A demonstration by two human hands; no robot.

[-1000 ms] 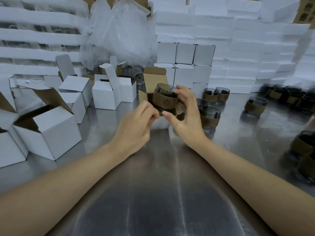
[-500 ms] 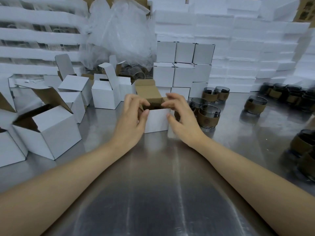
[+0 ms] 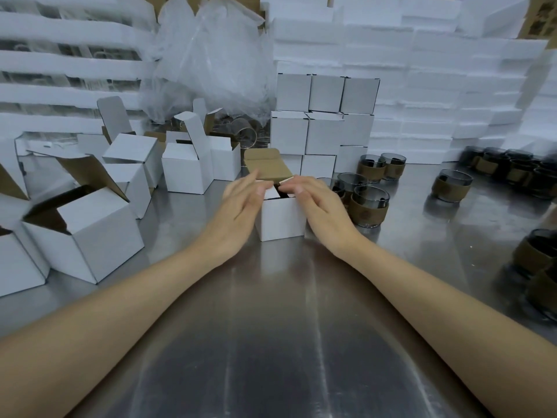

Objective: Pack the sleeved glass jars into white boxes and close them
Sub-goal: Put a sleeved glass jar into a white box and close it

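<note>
A small white box (image 3: 280, 218) stands on the steel table (image 3: 271, 342) at the centre. Its brown-lined lid (image 3: 266, 165) tilts up at the back. My left hand (image 3: 241, 203) and my right hand (image 3: 319, 203) lie on either side of it, with straight fingers pressing the two side flaps down over the opening. The jar inside is hidden. Sleeved glass jars (image 3: 367, 206) with brown sleeves stand just right of the box.
Open empty white boxes (image 3: 81, 233) crowd the left side. Closed white boxes (image 3: 325, 116) are stacked behind. More sleeved jars (image 3: 452, 184) stand at the right and along the right edge (image 3: 539, 267). Foam slabs (image 3: 422, 70) and a plastic bag (image 3: 211, 55) fill the back.
The jar that my hands held above the box has gone inside it. My fingers moved from the box rim onto the side flaps and folded them inward.
</note>
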